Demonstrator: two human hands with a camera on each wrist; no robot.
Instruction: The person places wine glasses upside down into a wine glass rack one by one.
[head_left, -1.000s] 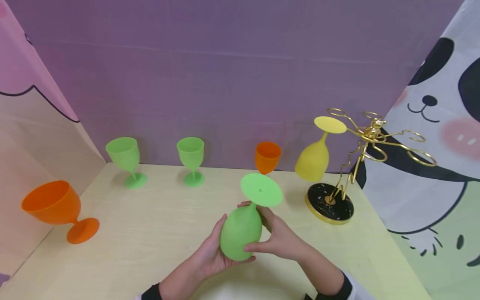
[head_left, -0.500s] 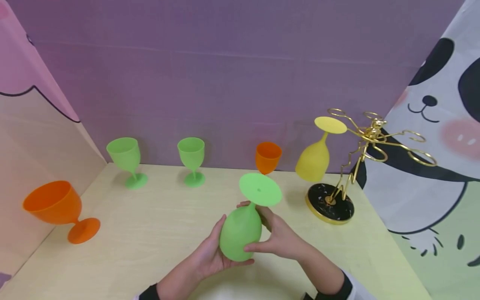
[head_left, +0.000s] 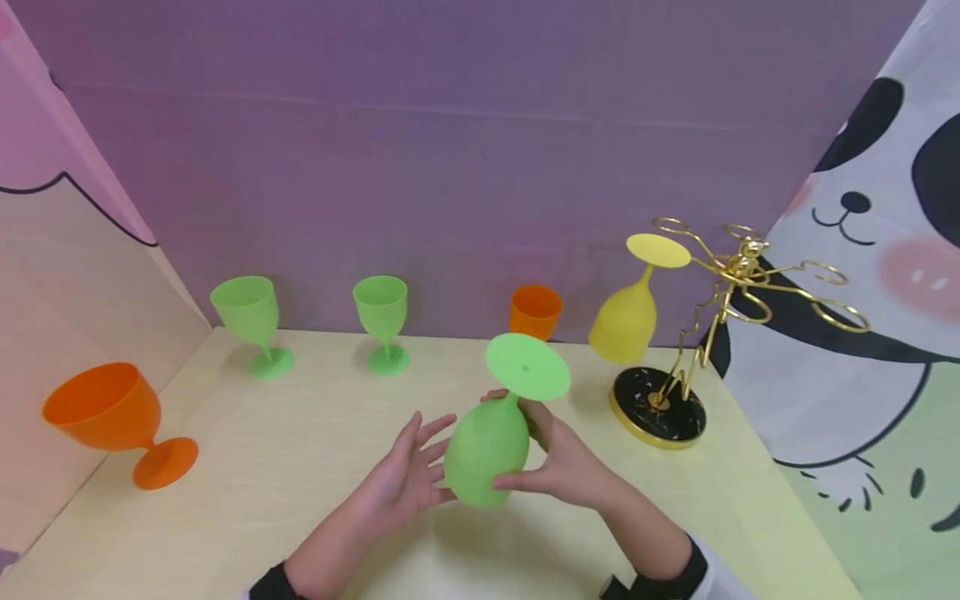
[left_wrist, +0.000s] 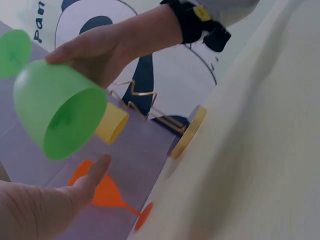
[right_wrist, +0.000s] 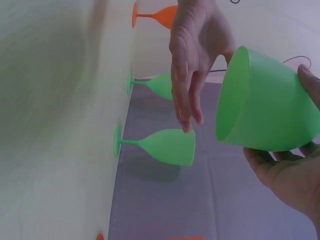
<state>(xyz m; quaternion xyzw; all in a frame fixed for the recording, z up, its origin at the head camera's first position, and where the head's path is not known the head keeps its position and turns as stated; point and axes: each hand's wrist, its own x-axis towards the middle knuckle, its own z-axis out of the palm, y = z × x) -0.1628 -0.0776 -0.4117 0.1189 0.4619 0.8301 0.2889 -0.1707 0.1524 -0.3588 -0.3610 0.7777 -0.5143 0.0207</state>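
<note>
Three green goblets (head_left: 480, 454) (head_left: 245, 308) (head_left: 381, 304) are showing: two standing along the back edge of one table (head_left: 262, 467), one being held. Two orange goblets (head_left: 112, 408) (head_left: 536, 312) are standing, one near the left edge, one near the back. One yellow goblet (head_left: 626, 321) is hanging at one gold rack (head_left: 637, 400), back right corner. Two hands showing: one left hand (head_left: 408, 475), one right hand (head_left: 562, 458).

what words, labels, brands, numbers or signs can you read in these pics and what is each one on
"pan": dark letters turned sideways on the panda-print backdrop, top left of the left wrist view; they run to the picture's edge, so more may be cut off.
Yellow patch on the black wristband: too blurred to tell if it carries any text.
No readable text shows on the held green goblet or the stand's round base.
</note>
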